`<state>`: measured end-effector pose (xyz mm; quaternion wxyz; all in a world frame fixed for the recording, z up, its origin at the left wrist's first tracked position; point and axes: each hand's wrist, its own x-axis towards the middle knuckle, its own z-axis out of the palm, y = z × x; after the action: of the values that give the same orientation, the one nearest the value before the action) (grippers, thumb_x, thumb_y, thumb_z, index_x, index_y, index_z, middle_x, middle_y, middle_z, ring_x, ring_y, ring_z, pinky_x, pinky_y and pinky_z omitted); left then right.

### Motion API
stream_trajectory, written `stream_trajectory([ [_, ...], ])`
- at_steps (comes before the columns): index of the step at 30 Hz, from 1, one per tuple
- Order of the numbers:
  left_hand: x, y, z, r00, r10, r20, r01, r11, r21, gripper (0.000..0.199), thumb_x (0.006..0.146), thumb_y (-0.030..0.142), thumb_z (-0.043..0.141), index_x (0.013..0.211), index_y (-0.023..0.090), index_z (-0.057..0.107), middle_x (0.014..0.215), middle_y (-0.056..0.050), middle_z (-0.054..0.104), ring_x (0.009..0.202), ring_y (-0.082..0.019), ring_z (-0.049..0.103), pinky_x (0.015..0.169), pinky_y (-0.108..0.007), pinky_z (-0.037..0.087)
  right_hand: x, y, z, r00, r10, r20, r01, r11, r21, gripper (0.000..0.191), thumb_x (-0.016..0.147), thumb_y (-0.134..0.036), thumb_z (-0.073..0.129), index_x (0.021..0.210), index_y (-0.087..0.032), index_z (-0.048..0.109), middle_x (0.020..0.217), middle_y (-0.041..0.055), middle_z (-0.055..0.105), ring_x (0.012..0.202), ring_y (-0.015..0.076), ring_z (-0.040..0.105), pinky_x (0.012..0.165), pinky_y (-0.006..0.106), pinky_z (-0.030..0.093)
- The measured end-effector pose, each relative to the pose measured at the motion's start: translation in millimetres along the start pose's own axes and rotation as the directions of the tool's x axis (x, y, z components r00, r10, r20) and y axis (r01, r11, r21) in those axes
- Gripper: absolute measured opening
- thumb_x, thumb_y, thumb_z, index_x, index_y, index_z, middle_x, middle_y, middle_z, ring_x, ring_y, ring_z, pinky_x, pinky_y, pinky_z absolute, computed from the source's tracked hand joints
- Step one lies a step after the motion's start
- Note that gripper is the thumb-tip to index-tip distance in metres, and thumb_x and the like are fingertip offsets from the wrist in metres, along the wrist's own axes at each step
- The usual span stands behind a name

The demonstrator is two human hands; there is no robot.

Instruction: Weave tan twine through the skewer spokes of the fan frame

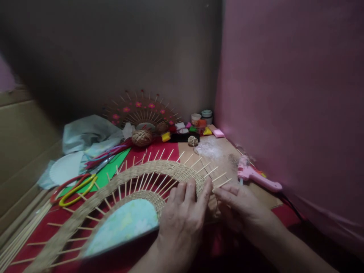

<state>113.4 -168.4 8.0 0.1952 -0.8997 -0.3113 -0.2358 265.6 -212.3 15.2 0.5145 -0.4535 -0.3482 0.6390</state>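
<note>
A half-round woven fan (pixel 176 170) lies across the front, made of thin sticks radiating through two bands of natural twine. Its inner half-disc (pixel 122 227) is pale blue with a faint pattern. My left hand (pixel 182 212) rests over the right part of the fan, fingers curled onto the outer band; its thumb is hidden. Beside it, my right hand (pixel 241 208) pinches twine at the band's right end, thumb and forefinger together near a stick. A strand of twine runs from there toward a small twine ball (pixel 193 141) behind the fan.
A pink glue gun (pixel 256 177) lies at right. Scissors (pixel 78 189) with red and yellow handles sit left on a green sheet (pixel 116 167). Behind are a larger twine ball (pixel 142 137), coloured clay pieces, jars and a finished flowered fan (pixel 145 108). Loose sticks (pixel 25 231) lie far left.
</note>
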Motion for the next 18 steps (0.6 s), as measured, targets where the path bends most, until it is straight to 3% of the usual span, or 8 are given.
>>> stream_trajectory([
  [5, -3.2, -1.6, 0.2, 0.996, -0.044, -0.072, 0.036, 0.994, -0.104, 0.045, 0.084, 0.012, 0.046, 0.128, 0.018, 0.047, 0.109, -0.014, 0.057, 0.098, -0.027, 0.049, 0.080, -0.042, 0.046, 10.7, 7.6, 0.6, 0.992, 0.104, -0.074, -0.097, 0.991, 0.093, 0.048, 0.073, -0.050, 0.061, 0.056, -0.020, 0.027, 0.042, -0.0121, 0.019, 0.035, 0.0019, 0.011, 0.033, 0.018, 0.009],
  [7, -10.0, 1.4, -3.1, 0.990, -0.031, -0.138, -0.005, 0.968, -0.252, 0.044, 0.084, 0.012, 0.043, 0.128, 0.017, 0.048, 0.110, -0.015, 0.057, 0.101, -0.028, 0.049, 0.084, -0.045, 0.043, 13.4, 9.6, -1.5, 0.989, 0.110, -0.099, -0.101, 0.990, 0.100, 0.046, 0.073, -0.049, 0.062, 0.058, -0.020, 0.028, 0.043, -0.0119, 0.019, 0.036, 0.0022, 0.012, 0.034, 0.018, 0.010],
  [9, -22.7, 6.6, -6.1, 0.986, -0.068, -0.153, -0.023, 0.851, -0.524, 0.040, 0.084, 0.014, 0.044, 0.123, 0.019, 0.053, 0.106, -0.014, 0.060, 0.097, -0.027, 0.052, 0.083, -0.042, 0.043, 15.0, 10.1, -3.5, 0.986, 0.117, -0.121, -0.105, 0.989, 0.106, 0.046, 0.071, -0.047, 0.064, 0.058, -0.020, 0.029, 0.043, -0.0117, 0.018, 0.036, 0.0023, 0.011, 0.035, 0.018, 0.010],
  [10, -30.6, 8.9, -7.0, 0.986, -0.150, -0.070, 0.059, 0.714, -0.698, 0.036, 0.083, 0.015, 0.047, 0.116, 0.021, 0.058, 0.099, -0.012, 0.063, 0.091, -0.024, 0.055, 0.080, -0.039, 0.044, 15.2, 9.5, -4.2, 0.984, 0.121, -0.134, -0.107, 0.989, 0.106, 0.047, 0.070, -0.047, 0.065, 0.058, -0.020, 0.029, 0.044, -0.0116, 0.018, 0.037, 0.0022, 0.011, 0.035, 0.018, 0.009],
  [12, -47.3, 9.9, -7.3, 0.922, -0.242, 0.301, 0.349, 0.190, -0.918, 0.026, 0.079, 0.019, 0.057, 0.103, 0.021, 0.064, 0.085, -0.009, 0.064, 0.077, -0.019, 0.059, 0.069, -0.031, 0.048, 14.4, 6.7, -4.8, 0.979, 0.113, -0.172, -0.096, 0.990, 0.102, 0.048, 0.066, -0.046, 0.068, 0.056, -0.020, 0.030, 0.043, -0.0111, 0.019, 0.037, 0.0022, 0.012, 0.035, 0.019, 0.010],
  [14, -61.2, 3.2, -7.3, 0.732, -0.153, 0.664, 0.551, -0.439, -0.709, 0.026, 0.073, 0.024, 0.066, 0.097, 0.016, 0.063, 0.078, -0.009, 0.065, 0.064, -0.017, 0.061, 0.056, -0.026, 0.048, 12.2, 2.6, -6.0, 0.974, 0.089, -0.207, -0.069, 0.993, 0.100, 0.048, 0.062, -0.047, 0.071, 0.054, -0.021, 0.032, 0.042, -0.0101, 0.021, 0.036, 0.0028, 0.014, 0.035, 0.020, 0.012],
  [16, -69.0, -10.1, -8.9, 0.591, -0.172, 0.788, 0.394, -0.791, -0.468, 0.026, 0.072, 0.029, 0.067, 0.091, 0.012, 0.063, 0.081, -0.013, 0.066, 0.064, -0.020, 0.063, 0.053, -0.028, 0.050, 9.9, -0.9, -9.9, 0.976, 0.070, -0.207, -0.051, 0.994, 0.098, 0.047, 0.058, -0.048, 0.073, 0.052, -0.022, 0.035, 0.039, -0.0088, 0.023, 0.034, 0.0040, 0.016, 0.034, 0.022, 0.014],
  [18, -70.6, -24.6, -12.2, 0.390, -0.477, 0.788, 0.043, -0.845, -0.533, 0.019, 0.078, 0.023, 0.060, 0.096, 0.015, 0.061, 0.093, -0.013, 0.066, 0.086, -0.025, 0.064, 0.071, -0.036, 0.053, 8.8, -2.2, -17.5, 0.980, 0.054, -0.189, -0.040, 0.996, 0.080, 0.046, 0.056, -0.047, 0.075, 0.050, -0.023, 0.036, 0.037, -0.0072, 0.026, 0.032, 0.0052, 0.018, 0.032, 0.025, 0.015],
])
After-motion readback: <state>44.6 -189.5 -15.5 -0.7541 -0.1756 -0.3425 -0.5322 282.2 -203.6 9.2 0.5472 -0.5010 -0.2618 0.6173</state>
